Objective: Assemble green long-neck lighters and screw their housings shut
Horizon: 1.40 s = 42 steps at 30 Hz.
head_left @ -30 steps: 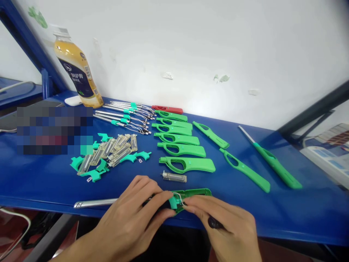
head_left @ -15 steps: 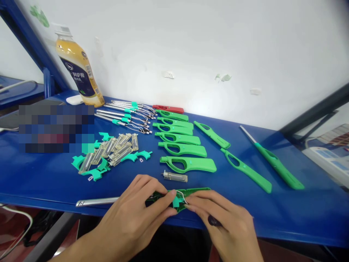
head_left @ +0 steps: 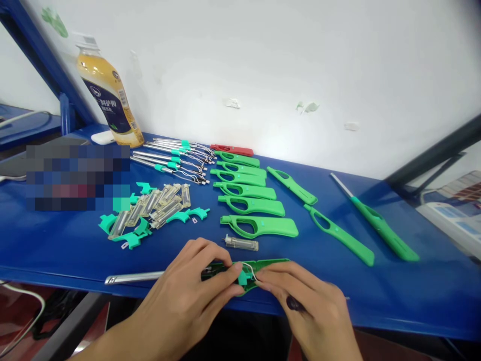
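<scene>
A green lighter shell half [head_left: 272, 262] lies open side up at the table's front edge, with a silver lighter tube [head_left: 135, 277] sticking out to the left. My left hand [head_left: 188, 288] grips the shell, thumb and forefinger closed at a teal trigger [head_left: 243, 277] inside it. The fingertips of my right hand [head_left: 310, 296] pinch a white wire [head_left: 249, 268] beside the trigger. A dark-handled screwdriver [head_left: 295, 304] is tucked in the same hand, most of it hidden. Just behind the shell lies a clear fuel tank [head_left: 241, 243].
Green shell halves [head_left: 263, 226] and one red half [head_left: 233, 150] form a column. Wired tubes [head_left: 161, 153], a pile of fuel tanks [head_left: 165, 210] and teal triggers [head_left: 131, 239] lie left. A closed green lighter [head_left: 379, 225] lies right. A bottle [head_left: 108, 95] stands by the wall.
The trigger and white wire have shifted very slightly within the shell, and my fingers have moved a little with them. Everything else on the table stays put.
</scene>
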Tool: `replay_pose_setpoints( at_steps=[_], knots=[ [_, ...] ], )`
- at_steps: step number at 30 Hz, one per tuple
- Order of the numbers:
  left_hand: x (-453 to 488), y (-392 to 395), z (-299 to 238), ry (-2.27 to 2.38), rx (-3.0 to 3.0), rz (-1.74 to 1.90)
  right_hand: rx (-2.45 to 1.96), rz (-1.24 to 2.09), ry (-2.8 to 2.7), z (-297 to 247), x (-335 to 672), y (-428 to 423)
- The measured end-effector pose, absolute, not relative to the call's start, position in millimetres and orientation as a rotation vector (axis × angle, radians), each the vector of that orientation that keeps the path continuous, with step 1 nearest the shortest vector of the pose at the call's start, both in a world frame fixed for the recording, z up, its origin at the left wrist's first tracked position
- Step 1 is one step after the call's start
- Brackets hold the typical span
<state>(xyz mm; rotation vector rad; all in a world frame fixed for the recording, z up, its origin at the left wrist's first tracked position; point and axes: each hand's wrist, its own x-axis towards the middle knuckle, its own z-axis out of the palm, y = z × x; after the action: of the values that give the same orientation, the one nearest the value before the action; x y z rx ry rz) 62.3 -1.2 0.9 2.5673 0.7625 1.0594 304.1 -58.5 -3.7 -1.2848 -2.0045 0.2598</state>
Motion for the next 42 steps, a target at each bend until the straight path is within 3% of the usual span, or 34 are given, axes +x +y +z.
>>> replay_pose_setpoints(
  at_steps=[13, 29, 42],
  knots=[
    [59.2, -4.3, 0.9, 0.820, 2.616, 1.021, -1.397, -0.019, -2.114, 14.6, 307.3, -52.4],
    [61.6, -16.6, 0.0, 0.905, 2.751, 1.235, -1.168, -0.161, -2.571, 35.6, 303.6, -27.9],
    [59.7, -17.5, 2.7, 0.932, 2.771, 1.245, -1.280, 0.208, -2.535, 34.6, 314.2, -23.3]
  ],
)
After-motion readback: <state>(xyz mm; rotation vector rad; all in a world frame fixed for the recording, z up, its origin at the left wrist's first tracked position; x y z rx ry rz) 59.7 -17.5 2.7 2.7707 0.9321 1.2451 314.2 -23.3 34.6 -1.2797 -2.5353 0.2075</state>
